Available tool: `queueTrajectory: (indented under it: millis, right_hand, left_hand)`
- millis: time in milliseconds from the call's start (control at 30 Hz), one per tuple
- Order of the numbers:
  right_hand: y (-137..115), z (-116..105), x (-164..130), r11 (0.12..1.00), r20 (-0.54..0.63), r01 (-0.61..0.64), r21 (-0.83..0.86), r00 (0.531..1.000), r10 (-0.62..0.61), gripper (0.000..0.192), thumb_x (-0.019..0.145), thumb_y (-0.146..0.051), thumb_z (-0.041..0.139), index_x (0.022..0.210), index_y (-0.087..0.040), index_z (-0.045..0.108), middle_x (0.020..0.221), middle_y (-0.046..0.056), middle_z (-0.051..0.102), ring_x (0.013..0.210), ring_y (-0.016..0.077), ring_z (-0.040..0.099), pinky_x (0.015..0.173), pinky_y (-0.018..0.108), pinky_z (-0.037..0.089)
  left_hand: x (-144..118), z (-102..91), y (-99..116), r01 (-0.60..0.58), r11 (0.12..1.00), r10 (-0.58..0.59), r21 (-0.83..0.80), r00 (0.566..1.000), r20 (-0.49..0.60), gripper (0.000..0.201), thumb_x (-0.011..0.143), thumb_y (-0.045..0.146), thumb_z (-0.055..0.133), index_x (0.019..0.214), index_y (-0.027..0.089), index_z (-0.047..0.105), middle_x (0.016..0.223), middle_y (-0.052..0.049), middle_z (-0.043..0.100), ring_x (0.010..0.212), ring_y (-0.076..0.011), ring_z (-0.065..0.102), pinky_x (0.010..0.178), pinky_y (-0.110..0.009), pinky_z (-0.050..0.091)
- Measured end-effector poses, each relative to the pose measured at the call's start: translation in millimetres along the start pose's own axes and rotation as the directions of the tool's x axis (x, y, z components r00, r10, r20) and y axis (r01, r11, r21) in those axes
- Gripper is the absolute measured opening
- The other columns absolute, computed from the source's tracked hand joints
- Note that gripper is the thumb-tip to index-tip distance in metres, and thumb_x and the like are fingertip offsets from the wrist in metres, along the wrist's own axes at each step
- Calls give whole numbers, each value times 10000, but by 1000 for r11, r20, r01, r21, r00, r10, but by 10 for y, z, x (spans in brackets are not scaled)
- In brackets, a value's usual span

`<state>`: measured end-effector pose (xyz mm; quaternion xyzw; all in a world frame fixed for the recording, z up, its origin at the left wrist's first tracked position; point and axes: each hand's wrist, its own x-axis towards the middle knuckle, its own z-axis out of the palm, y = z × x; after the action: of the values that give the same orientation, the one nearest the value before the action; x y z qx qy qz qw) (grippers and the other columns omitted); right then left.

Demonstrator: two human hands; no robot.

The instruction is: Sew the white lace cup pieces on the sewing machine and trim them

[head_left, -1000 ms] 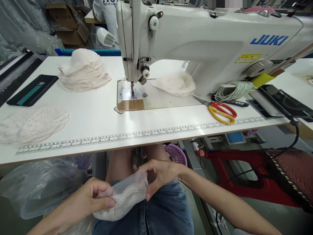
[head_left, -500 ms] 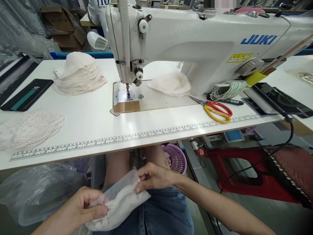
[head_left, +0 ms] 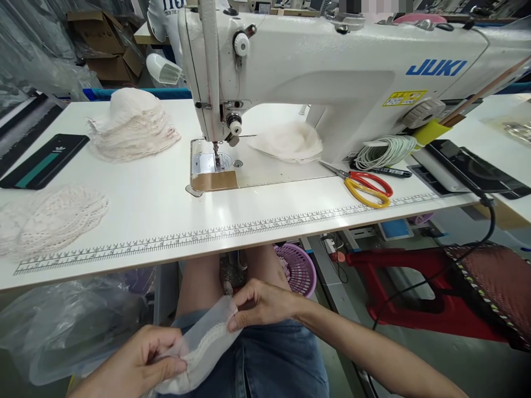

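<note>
Over my lap, a piece of off-white fabric with a lace trim and a sheer edge (head_left: 211, 341) is stretched between both hands. My left hand (head_left: 151, 359) pinches its lower left end, thumb on top. At the upper right end my right hand (head_left: 253, 307) grips it between thumb and fingers. Both hands are below the front edge of the table. Beyond them stands a white sewing machine (head_left: 332, 61), and its needle area (head_left: 216, 157) has no fabric under it. A cream fabric cup piece (head_left: 290, 142) lies on the machine bed.
On the table are a stack of fabric cups (head_left: 130, 127), lace pieces (head_left: 66, 218), a black phone-like slab (head_left: 43, 160), scissors (head_left: 367, 188) and coiled cord (head_left: 385, 153). A printed ruler (head_left: 232, 229) runs along the front edge. A purple basket (head_left: 301, 271) and a red stool (head_left: 415, 298) stand below.
My left hand has shifted slightly right and down. The fabric is turned, so less of its lower cream part shows and it looks narrower. My right hand has barely moved.
</note>
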<state>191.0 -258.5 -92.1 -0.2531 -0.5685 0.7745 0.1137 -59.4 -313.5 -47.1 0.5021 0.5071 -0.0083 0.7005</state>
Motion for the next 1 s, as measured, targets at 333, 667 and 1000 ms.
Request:
queueTrajectory:
  millis: [333,667,1000]
  right_hand:
    - [51,49,-8,996,-31,48,76,998,-46,398,752,-465,642,885,-98,715,698,20,629,642,119,554,616,212,443]
    - [113,121,81,993,-203,78,94,978,-58,361,679,-446,710,646,-103,601,636,-16,528,604,89,484,537,191,375]
    - [34,76,115,980,-194,-31,197,979,70,431,663,-511,703,629,-135,495,577,-34,503,515,64,432,475,177,344]
  left_hand:
    - [-40,32,98,18,991,-21,136,1000,21,260,821,376,530,741,158,648,679,16,520,675,-137,458,613,-189,343]
    - [-53,57,81,48,993,-52,105,998,35,298,826,431,523,792,166,656,680,21,497,657,-133,432,581,-186,325]
    - [19,-11,49,3,993,-4,120,1000,5,356,834,425,507,606,152,503,599,50,335,578,-103,310,522,-205,226]
